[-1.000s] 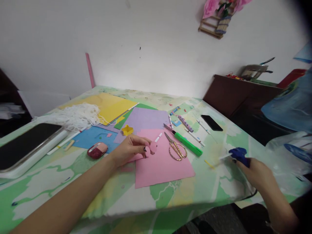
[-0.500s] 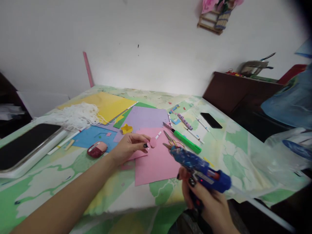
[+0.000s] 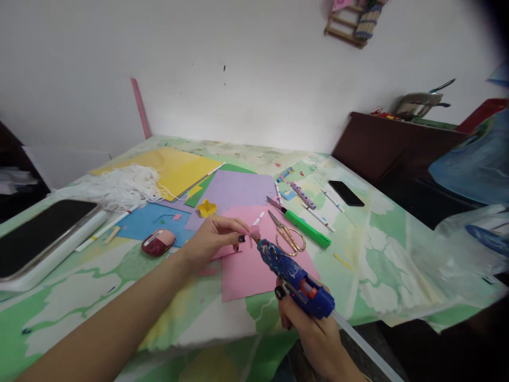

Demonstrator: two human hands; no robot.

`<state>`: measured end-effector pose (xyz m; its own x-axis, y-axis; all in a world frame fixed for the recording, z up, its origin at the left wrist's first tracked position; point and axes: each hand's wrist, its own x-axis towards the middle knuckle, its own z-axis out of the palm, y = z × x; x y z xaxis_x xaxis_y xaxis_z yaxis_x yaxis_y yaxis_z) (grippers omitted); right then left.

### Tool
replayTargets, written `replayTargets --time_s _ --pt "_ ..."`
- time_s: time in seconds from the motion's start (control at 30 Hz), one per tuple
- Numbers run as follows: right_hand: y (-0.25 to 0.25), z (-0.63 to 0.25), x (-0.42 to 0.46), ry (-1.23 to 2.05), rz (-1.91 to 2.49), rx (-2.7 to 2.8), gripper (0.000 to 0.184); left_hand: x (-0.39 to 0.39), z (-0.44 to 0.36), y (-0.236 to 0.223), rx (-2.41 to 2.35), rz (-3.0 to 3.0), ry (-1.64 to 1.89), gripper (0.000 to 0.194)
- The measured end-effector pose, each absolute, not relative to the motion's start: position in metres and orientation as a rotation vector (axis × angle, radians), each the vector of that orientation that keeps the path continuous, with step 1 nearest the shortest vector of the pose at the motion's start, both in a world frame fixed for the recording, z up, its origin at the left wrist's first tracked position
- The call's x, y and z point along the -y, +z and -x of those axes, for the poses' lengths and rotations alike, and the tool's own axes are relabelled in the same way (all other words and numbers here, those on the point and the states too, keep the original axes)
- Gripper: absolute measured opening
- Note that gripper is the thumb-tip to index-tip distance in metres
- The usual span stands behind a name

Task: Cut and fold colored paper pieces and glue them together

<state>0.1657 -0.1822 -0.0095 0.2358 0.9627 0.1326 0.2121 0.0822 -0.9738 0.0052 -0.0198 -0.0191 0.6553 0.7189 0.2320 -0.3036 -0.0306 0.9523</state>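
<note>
Between the thumb and fingers of my left hand is a small pink paper piece, pinched above the pink sheet. My right hand is wrapped round the grip of a blue hot glue gun, a long glue stick jutting from its back. The gun's nozzle is at the pink piece; whether they touch I cannot tell. Gold-handled scissors lie on the pink sheet just beyond the gun. Past them rests a green utility knife with its blade out.
Left of my hand are a maroon-and-pink mouse-shaped object, a yellow flower-shaped piece and a heap of white string. A large phone-like device lies far left. A black phone and clear plastic bag are at right.
My right hand has brought the glue gun leftward, its nozzle now at the pink piece. The scissors' handles have come into sight. My left hand stays nearly where it was.
</note>
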Motion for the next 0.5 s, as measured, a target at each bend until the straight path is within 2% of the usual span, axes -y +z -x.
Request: replayTargets --time_s 0.2,0.5 --pt "-0.005 -0.160 0.181 0.743 1.474 1.180 0.018 0.020 -0.005 -0.019 -0.373 -1.352 0.855 0.007" --pt "0.005 -0.156 0.182 0.599 1.552 1.204 0.020 0.020 -0.005 -0.019 -0.341 -1.354 0.847 0.009"
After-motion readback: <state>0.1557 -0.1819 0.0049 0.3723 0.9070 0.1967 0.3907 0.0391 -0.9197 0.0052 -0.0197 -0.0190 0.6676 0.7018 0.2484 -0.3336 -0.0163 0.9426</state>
